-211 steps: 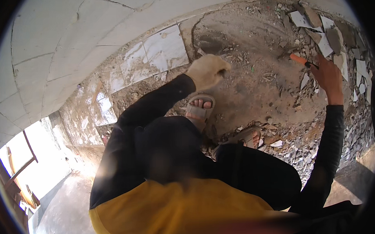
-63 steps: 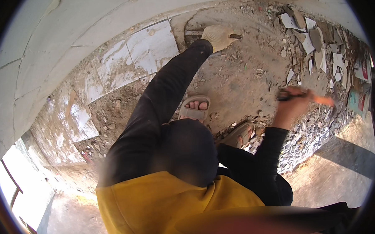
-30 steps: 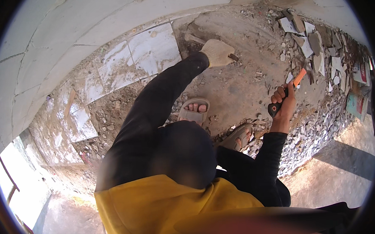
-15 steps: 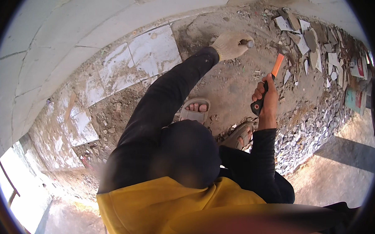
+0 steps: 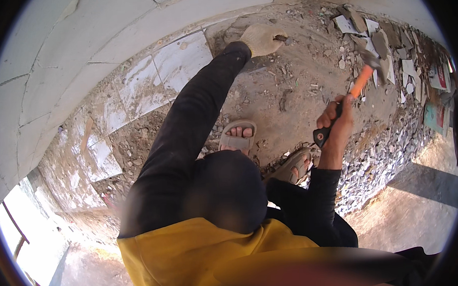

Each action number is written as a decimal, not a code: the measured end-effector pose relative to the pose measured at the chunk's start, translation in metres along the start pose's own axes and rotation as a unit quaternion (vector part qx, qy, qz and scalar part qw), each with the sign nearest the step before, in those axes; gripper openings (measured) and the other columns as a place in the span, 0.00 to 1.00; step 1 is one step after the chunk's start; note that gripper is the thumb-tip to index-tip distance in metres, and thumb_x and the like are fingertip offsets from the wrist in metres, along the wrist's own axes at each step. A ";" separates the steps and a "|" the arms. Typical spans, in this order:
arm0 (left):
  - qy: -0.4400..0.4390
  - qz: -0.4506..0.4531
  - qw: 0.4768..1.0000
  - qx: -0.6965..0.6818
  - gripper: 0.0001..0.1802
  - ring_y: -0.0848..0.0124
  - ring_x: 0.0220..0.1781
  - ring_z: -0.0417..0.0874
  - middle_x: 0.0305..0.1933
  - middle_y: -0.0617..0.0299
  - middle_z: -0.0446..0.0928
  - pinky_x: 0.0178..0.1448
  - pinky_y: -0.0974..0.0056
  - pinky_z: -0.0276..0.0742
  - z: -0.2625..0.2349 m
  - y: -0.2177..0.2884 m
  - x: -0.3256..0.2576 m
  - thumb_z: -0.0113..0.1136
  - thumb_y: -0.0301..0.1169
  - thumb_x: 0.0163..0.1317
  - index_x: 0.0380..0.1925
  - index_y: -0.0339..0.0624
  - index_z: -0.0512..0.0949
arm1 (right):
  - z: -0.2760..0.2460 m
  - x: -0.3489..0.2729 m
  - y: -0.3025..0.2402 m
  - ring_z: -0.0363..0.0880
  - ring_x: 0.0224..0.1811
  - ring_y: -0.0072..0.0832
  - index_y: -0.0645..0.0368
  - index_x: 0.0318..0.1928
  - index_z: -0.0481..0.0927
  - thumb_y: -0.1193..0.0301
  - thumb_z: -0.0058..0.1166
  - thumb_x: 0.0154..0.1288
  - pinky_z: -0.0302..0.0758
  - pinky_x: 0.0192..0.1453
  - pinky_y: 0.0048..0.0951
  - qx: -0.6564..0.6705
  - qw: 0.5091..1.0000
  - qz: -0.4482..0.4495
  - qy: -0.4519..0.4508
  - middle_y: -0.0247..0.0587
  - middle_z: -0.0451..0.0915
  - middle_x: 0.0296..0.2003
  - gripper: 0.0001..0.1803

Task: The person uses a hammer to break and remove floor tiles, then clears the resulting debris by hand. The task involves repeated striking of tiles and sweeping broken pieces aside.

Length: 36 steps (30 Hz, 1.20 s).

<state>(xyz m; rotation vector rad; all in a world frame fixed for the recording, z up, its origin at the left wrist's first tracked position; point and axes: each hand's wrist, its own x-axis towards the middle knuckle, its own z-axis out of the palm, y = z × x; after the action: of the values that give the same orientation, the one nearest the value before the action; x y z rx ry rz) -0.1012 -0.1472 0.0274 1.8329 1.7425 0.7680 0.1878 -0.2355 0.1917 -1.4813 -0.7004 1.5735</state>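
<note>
My left hand (image 5: 259,38), in a pale work glove, reaches far forward and grips a short metal chisel (image 5: 280,38) set against the bare mortar floor (image 5: 298,89). My right hand (image 5: 335,122) is bare and closed around the black grip of a hammer (image 5: 360,83) with an orange handle. The hammer is lifted, its dark head (image 5: 371,60) pointing up and right, well apart from the chisel. Both arms wear black sleeves over a yellow vest. My two sandalled feet (image 5: 237,137) (image 5: 294,165) stand between the hands.
White floor tiles (image 5: 182,60) remain at the left of the stripped patch. Broken tile shards (image 5: 388,44) lie at the upper right, and a band of grey rubble (image 5: 388,151) runs along the right. A bright window opening (image 5: 18,239) is at the lower left.
Seven seconds ago my right hand was stretched far right. Over the last second the hammer swung in toward the gloved hand and has drawn back to the right; the left hand stays on the chisel.
</note>
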 end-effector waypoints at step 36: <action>-0.064 -0.003 0.996 0.056 0.18 0.51 0.52 0.92 0.48 0.55 0.92 0.57 0.47 0.85 0.011 0.002 -0.001 0.70 0.40 0.66 0.56 0.58 0.90 | -0.062 0.032 -0.036 0.59 0.21 0.20 0.45 0.29 0.65 0.51 0.52 0.87 0.61 0.25 0.31 0.079 0.970 -0.211 0.097 0.23 0.60 0.22 0.25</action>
<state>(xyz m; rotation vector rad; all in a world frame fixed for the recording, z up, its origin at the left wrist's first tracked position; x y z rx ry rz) -0.0924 -0.1484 0.0204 1.9046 1.7404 0.5473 0.2570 -0.1992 0.1975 -1.2488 -0.7028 1.1179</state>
